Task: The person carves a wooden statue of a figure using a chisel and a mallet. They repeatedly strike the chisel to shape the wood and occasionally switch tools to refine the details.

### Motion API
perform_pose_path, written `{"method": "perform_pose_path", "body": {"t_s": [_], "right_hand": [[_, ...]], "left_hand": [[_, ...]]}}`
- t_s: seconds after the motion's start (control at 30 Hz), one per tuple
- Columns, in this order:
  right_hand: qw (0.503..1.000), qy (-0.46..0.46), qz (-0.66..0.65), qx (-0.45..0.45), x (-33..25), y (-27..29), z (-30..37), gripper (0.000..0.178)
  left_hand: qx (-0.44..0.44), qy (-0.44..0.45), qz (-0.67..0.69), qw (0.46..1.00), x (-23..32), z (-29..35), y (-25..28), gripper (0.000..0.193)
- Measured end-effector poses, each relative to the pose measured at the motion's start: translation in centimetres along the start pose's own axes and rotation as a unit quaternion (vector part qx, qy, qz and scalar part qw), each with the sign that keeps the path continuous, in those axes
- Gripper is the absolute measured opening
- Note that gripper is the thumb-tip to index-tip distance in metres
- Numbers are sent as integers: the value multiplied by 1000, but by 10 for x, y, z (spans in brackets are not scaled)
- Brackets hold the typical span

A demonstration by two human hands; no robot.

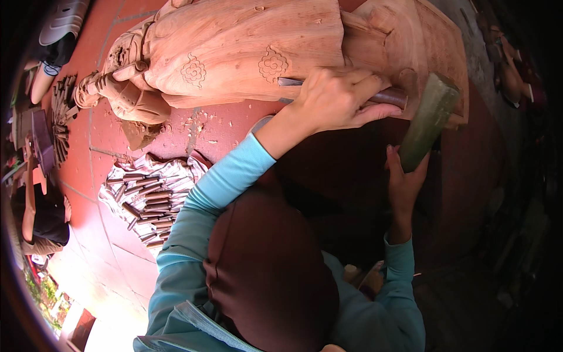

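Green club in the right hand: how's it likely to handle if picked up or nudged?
Likely stiff: the green club juts straight from the right hand with no visible bend. Probably end-heavy, since its thick body extends well beyond the grip. Might roll if laid down, as its sides look somewhat rounded, though the full cross-section isn't clear.

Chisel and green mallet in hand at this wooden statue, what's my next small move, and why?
Perhaps tap the chisel lightly with the green mallet: your left hand grips the chisel, its blade near a carved swirl, and your right hand holds the mallet close to the chisel's back end.
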State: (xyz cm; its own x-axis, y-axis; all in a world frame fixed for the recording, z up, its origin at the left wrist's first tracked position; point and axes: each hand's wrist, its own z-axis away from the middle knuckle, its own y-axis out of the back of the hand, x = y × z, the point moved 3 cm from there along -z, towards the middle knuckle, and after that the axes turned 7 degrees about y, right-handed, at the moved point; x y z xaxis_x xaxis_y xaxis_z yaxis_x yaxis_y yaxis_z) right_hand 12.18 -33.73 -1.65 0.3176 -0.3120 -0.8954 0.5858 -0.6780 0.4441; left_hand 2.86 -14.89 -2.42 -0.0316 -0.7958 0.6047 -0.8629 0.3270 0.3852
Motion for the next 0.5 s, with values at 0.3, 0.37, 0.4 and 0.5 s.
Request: {"method": "perform_pose_path", "body": {"t_s": [0.3, 0.37, 0.4, 0.5], "right_hand": [[994, -40, -85, 50, 15, -12, 17, 43], [999, -36, -9, 24, 16, -21, 22, 39], [999, -33, 28, 13, 17, -23, 24, 38], [994, -57, -81, 42, 26, -22, 32, 35]], "left_hand": [[-33, -18, -18, 999, -2, 6, 0, 37], [-37, -17, -21, 999, 0, 9, 0, 37], [-49, -16, -26, 998, 1, 9, 2, 37], [-74, -13, -35, 997, 4, 13, 5, 37]]}}
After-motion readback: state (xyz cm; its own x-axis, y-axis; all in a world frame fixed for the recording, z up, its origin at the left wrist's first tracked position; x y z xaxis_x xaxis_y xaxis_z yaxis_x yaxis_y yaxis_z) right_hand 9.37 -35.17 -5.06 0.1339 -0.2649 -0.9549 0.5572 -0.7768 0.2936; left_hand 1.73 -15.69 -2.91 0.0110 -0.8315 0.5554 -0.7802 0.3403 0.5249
